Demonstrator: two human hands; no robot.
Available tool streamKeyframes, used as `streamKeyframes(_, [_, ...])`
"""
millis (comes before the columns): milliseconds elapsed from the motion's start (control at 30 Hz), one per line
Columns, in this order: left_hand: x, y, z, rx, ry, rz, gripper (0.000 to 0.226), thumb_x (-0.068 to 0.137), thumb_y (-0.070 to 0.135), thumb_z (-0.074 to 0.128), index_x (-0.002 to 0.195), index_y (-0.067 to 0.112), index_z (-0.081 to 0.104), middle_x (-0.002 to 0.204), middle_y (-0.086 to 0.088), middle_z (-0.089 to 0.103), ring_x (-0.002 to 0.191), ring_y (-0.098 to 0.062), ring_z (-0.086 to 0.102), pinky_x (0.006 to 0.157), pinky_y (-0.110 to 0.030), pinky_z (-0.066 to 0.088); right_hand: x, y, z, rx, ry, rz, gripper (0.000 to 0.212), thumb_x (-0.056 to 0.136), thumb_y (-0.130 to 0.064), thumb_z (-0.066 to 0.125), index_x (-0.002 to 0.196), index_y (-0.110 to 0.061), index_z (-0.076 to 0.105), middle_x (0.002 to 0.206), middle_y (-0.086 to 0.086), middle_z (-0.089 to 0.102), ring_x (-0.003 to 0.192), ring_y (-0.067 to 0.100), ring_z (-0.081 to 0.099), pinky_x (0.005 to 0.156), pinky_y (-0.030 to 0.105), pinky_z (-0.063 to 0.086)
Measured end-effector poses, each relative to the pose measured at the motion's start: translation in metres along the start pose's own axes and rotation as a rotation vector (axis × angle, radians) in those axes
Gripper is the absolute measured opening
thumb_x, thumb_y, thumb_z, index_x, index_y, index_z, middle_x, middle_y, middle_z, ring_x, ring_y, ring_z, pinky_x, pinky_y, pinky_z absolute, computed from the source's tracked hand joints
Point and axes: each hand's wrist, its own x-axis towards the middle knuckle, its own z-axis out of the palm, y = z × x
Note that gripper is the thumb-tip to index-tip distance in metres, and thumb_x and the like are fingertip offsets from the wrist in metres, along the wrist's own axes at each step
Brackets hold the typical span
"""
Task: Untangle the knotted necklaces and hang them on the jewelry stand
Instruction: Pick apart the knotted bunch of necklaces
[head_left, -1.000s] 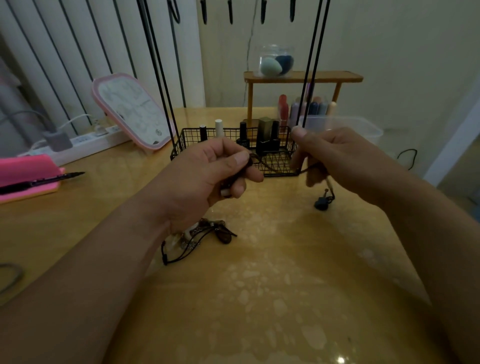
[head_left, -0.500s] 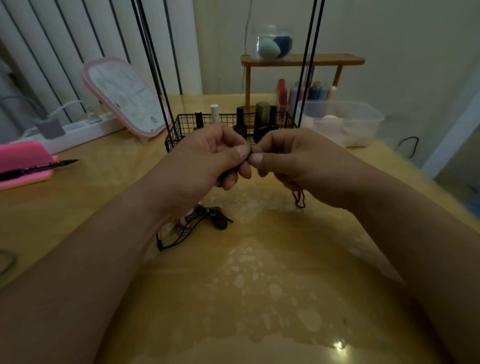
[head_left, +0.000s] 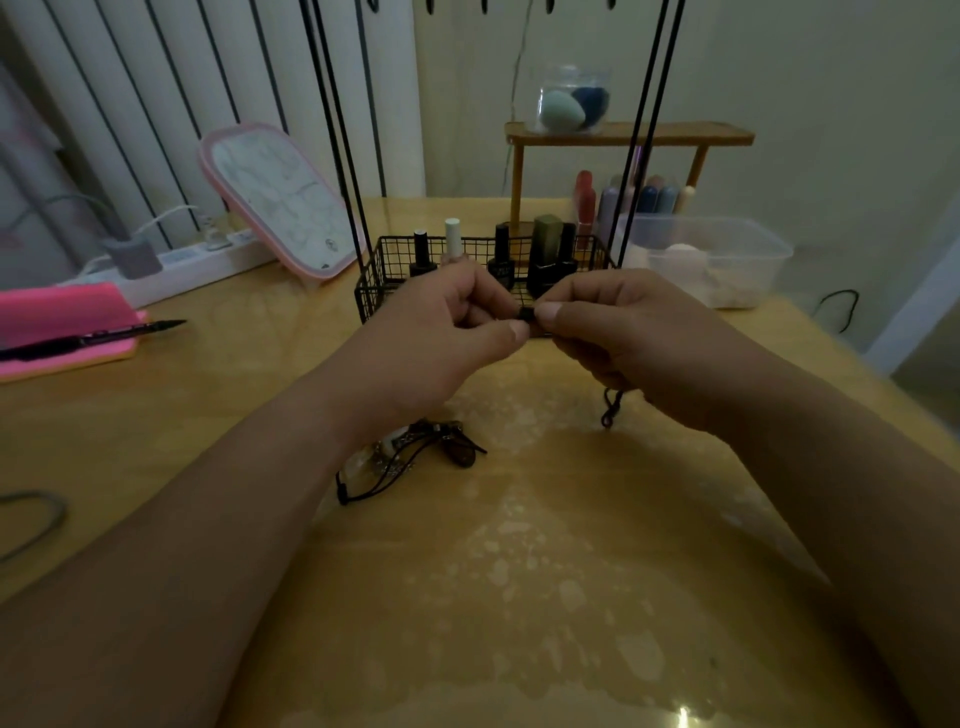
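**A:** Head view. We log both hands raised above the surface (head_left: 519, 571), in front of the jewelry stand (head_left: 337, 156). Left hand (head_left: 441, 338) and right hand (head_left: 623, 338) meet thumb to thumb. The fingers of each pinch a small dark knot (head_left: 526, 313) on the black cord necklace. A looped cord end (head_left: 610, 410) hangs below the right hand.

**B:** And the rest?

**A:** A tangled pile (head_left: 415, 457) of necklaces lies on the surface just beside the left wrist. Only the tips of the stand's hooks (head_left: 430, 5) show; nothing hangs from them.

**B:** Risks, as we judge them: pulling the two pinches apart could tighten the knot rather than loosen it. The light is dim and the knot small, so we may pick the wrong strand. The hanging end could snag the wire basket (head_left: 371, 280).
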Motion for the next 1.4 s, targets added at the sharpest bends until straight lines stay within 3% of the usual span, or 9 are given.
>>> streamKeyframes(67, [0.0,0.0,0.0,0.026,0.009,0.022,0.009,0.095,0.025,0.074,0.1,0.022,0.067,0.08,0.0,0.066,0.095,-0.025,0.068,0.093,-0.038,0.055,0.0,0.0,0.001,-0.019,-0.006,0.002,0.022,0.106,-0.026,0.056,0.1,-0.014,0.074,0.063,-0.009,0.053,0.053,0.006,0.04,0.048,0.02,0.033])
streamKeyframes(333, [0.002,-0.003,-0.002,0.051,0.001,0.049,0.003,0.099,0.023,0.069,0.101,0.024,0.071,0.109,0.003,0.07,0.116,-0.006,0.061,0.09,-0.019,0.052,0.0,0.0,0.004,-0.091,0.025,0.011,0.016,0.104,-0.025,0.059,0.099,-0.021,0.073,0.074,-0.007,0.067,0.057,0.007,0.045,0.052,0.023,0.038])
streamKeyframes(433, [0.002,-0.003,-0.003,0.0,0.019,0.035,0.01,0.102,0.024,0.064,0.093,0.026,0.069,0.083,0.007,0.068,0.109,-0.016,0.065,0.089,-0.026,0.053,-0.001,-0.001,0.004,-0.142,0.044,-0.042,0.013,0.103,-0.024,0.061,0.098,-0.023,0.073,0.073,-0.008,0.068,0.055,0.0,0.049,0.051,0.015,0.039])
streamKeyframes(533, [0.002,-0.004,-0.003,-0.045,0.042,0.03,0.013,0.103,0.023,0.062,0.091,0.025,0.067,0.078,0.004,0.068,0.095,-0.021,0.068,0.094,-0.037,0.055,-0.001,-0.002,0.004,-0.218,0.077,-0.108,0.012,0.102,-0.023,0.061,0.097,-0.024,0.071,0.068,-0.018,0.063,0.058,-0.005,0.054,0.053,0.007,0.04])
streamKeyframes(667, [0.003,-0.004,-0.002,-0.074,0.072,0.013,0.012,0.104,0.022,0.061,0.093,0.023,0.066,0.095,-0.003,0.072,0.081,-0.013,0.065,0.09,-0.041,0.057,-0.002,-0.002,0.005,-0.226,0.141,-0.153,0.011,0.1,-0.021,0.064,0.093,-0.025,0.071,0.072,-0.012,0.064,0.063,-0.002,0.053,0.058,0.01,0.044])
streamKeyframes(900, [0.002,-0.001,0.0,-0.087,0.15,-0.012,0.014,0.104,0.022,0.056,0.1,0.019,0.069,0.115,-0.003,0.07,0.109,-0.019,0.064,0.097,-0.041,0.052,-0.001,-0.002,0.009,-0.256,0.271,-0.229,0.008,0.099,-0.019,0.065,0.095,-0.021,0.071,0.074,-0.005,0.064,0.063,0.001,0.054,0.058,0.012,0.045])
streamKeyframes(1067, [0.001,-0.002,0.003,0.056,0.112,0.126,0.004,0.101,0.025,0.066,0.101,0.027,0.07,0.104,0.003,0.071,0.107,-0.013,0.066,0.095,-0.037,0.056,-0.005,-0.003,0.014,-0.363,0.257,-0.283,0.004,0.097,-0.021,0.067,0.096,-0.019,0.07,0.072,-0.01,0.063,0.065,-0.003,0.059,0.058,0.011,0.045])
streamKeyframes(1267, [0.0,-0.008,0.003,0.239,0.097,0.227,0.004,0.099,0.02,0.068,0.1,0.02,0.072,0.099,0.004,0.073,0.112,-0.014,0.066,0.093,-0.026,0.053,-0.003,0.002,0.018,-0.524,0.269,-0.265,0.013,0.092,-0.037,0.062,0.094,-0.027,0.069,0.078,-0.009,0.066,0.072,0.009,0.061,0.06,0.027,0.053])
streamKeyframes(1400, [-0.001,-0.008,0.005,0.293,0.168,0.282,0.006,0.095,0.024,0.067,0.095,0.019,0.07,0.097,0.002,0.072,0.112,-0.018,0.067,0.097,-0.025,0.052,0.002,0.003,0.018,-0.414,0.295,-0.181,0.008,0.092,-0.031,0.065,0.089,-0.025,0.071,0.075,-0.006,0.067,0.068,0.005,0.061,0.056,0.018,0.049])
